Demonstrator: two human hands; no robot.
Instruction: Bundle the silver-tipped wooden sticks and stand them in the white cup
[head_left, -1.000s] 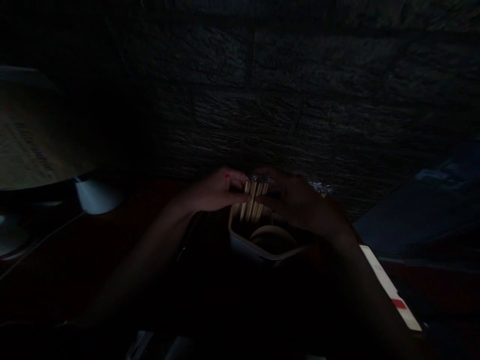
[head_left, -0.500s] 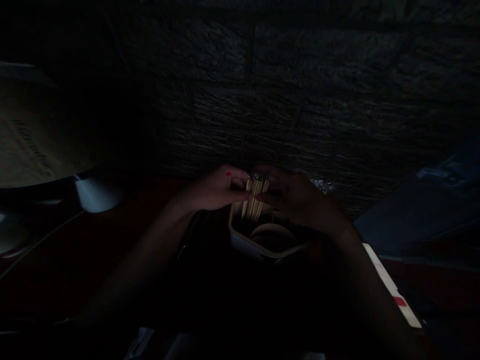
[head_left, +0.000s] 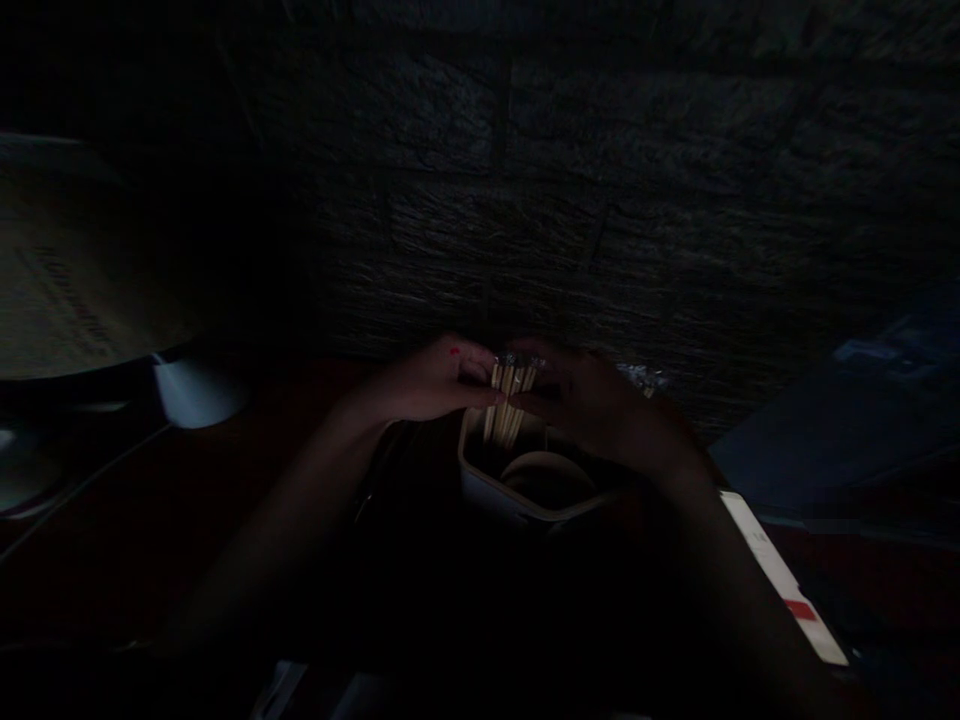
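Dim light leaves much of the scene dark. My left hand (head_left: 439, 380) and my right hand (head_left: 592, 400) are closed from both sides on a bundle of thin wooden sticks (head_left: 507, 400), which look like skewers or chopsticks. Clear plastic wrap (head_left: 517, 360) glints at their upper ends. Both thumbs press on the near face of the bundle. The sticks stand nearly upright, their lower ends inside a light-rimmed box (head_left: 480, 475). A round-edged thing (head_left: 547, 468) sits in the same box. My right fingertips are partly hidden in shadow.
Behind the box rises a rough brick wall (head_left: 480, 220). To the left are a large printed tan bag or sack (head_left: 82, 280) and a pale cone shape (head_left: 199, 390). A lit screen-like strip (head_left: 784, 575) lies at right, near a bluish panel (head_left: 840, 410). Crinkled clear plastic (head_left: 643, 377) is beyond my right hand.
Both hands keep their hold on the wooden sticks with barely any movement. The whole view has shifted slightly.
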